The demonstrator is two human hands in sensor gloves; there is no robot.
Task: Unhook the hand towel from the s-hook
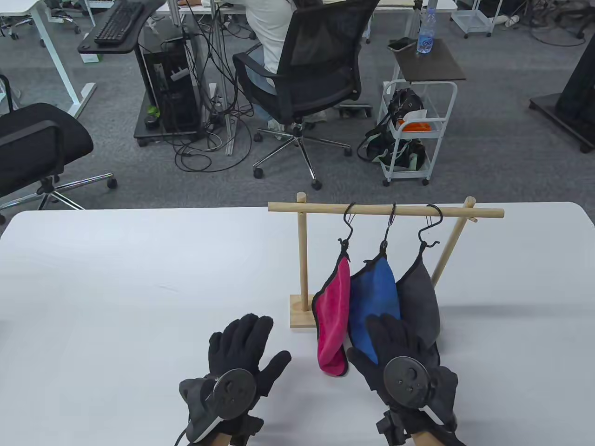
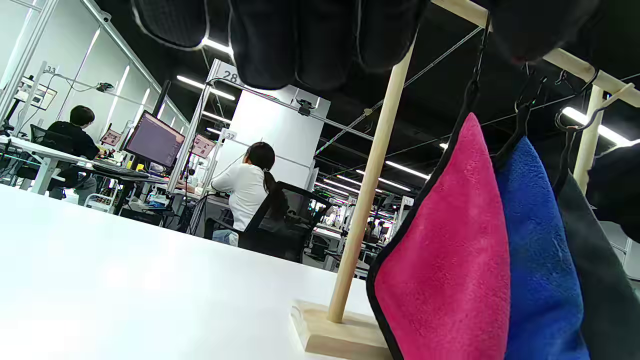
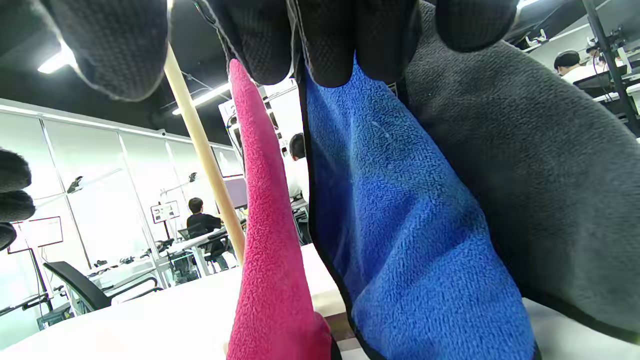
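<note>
Three hand towels hang from s-hooks (image 1: 388, 225) on the wooden rack (image 1: 386, 211): pink towel (image 1: 333, 320), blue towel (image 1: 373, 302), grey towel (image 1: 420, 302). The right hand (image 1: 395, 357), fingers spread, overlaps the blue towel's lower edge; contact cannot be confirmed. At its 9 o'clock, the left hand (image 1: 241, 357) lies flat and spread on the table (image 1: 116, 288).

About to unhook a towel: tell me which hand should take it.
Right. The right hand is already at the blue towel and grey towel; the left hand lies spread over bare table, left of the rack.
</note>
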